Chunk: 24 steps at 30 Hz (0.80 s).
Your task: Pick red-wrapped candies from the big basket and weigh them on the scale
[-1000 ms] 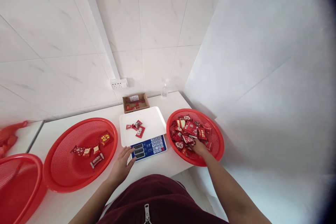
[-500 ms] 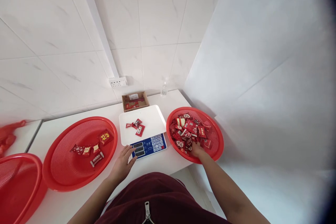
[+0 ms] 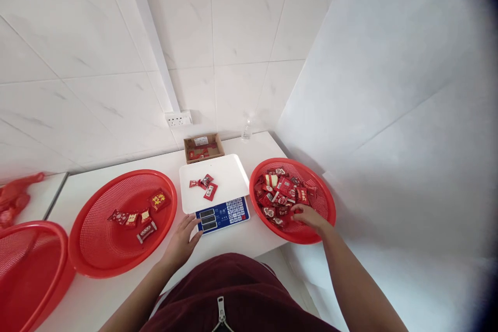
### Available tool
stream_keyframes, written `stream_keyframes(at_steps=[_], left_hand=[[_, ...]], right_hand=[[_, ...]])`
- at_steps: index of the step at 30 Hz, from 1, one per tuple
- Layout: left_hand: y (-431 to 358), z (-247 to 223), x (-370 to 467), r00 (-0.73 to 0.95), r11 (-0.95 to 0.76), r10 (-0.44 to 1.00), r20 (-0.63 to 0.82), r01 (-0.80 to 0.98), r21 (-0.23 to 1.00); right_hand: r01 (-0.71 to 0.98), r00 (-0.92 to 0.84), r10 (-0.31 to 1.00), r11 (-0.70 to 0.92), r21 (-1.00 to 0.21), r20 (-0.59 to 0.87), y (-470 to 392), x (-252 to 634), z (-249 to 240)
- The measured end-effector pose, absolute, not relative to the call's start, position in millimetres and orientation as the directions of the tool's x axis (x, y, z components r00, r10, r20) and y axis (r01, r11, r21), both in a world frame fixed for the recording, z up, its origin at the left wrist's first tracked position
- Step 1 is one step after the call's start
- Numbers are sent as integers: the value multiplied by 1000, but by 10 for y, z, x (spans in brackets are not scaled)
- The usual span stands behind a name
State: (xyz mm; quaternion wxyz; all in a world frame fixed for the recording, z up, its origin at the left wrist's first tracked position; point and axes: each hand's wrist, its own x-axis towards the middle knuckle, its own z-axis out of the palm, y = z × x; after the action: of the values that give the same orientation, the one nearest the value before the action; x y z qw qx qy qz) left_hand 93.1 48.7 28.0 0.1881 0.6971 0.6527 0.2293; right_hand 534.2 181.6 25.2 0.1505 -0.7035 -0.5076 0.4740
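Observation:
At the near left edge of the white scale pan [image 3: 229, 176], my left hand [image 3: 185, 236] rests with its fingers apart, touching the scale beside its blue keypad panel [image 3: 221, 216]. A few red candy packets [image 3: 210, 191] lie on the pan. My right hand [image 3: 305, 216] is over the near right part of the right red basket [image 3: 327, 207], its fingers curled at the red wrapped candies [image 3: 286, 187]; what the fingertips hold, if anything, is too small to make out.
A second red basket [image 3: 89, 251] with several packets stands left of the scale, and a third [image 3: 58, 280] at the far left. Behind the scale are a small cardboard box [image 3: 190, 141] and a clear bottle [image 3: 246, 129]. A red bag [image 3: 15, 199] lies far left.
My right hand has lifted out from among the candies and moved slightly right. My left hand has stayed in place. The whole view has shifted a little.

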Motion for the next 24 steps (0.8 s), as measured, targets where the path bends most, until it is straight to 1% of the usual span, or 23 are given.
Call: stream_keyframes(at_steps=[1, 3, 7, 10, 11, 13, 17, 20, 24], left_hand=[[492, 286, 942, 41, -73, 997, 70, 823, 563], [498, 306, 970, 39, -64, 998, 55, 821, 567], [484, 371, 1023, 57, -55, 998, 15, 817, 574], [472, 420, 1039, 65, -42, 998, -21, 826, 561], [476, 437, 1042, 66, -36, 997, -35, 832, 554], [507, 473, 1050, 68, -22, 996, -66, 846, 533], [661, 563, 1073, 63, 17, 986, -152, 881, 473], [800, 622, 1080, 50, 53, 972, -229, 905, 423], [921, 625, 1048, 46, 69, 957, -287, 923, 379]], right_hand=[[530, 9, 844, -459, -713, -537, 1833, 5336, 350], [437, -51, 843, -464, -771, -536, 1876, 5239, 535], [275, -199, 883, -367, -889, -426, 1966, 4617, 786], [231, -340, 866, -300, -925, -366, 2001, 3861, 843], [231, -379, 850, -295, -927, -365, 2006, 3597, 838], [263, -401, 843, -269, -926, -359, 2011, 3108, 797], [303, -399, 894, -82, -949, -205, 2049, 2490, 629], [340, -362, 925, 19, -940, -112, 2140, 2399, 489], [440, -275, 959, 58, -896, -73, 2308, 2547, 330]])
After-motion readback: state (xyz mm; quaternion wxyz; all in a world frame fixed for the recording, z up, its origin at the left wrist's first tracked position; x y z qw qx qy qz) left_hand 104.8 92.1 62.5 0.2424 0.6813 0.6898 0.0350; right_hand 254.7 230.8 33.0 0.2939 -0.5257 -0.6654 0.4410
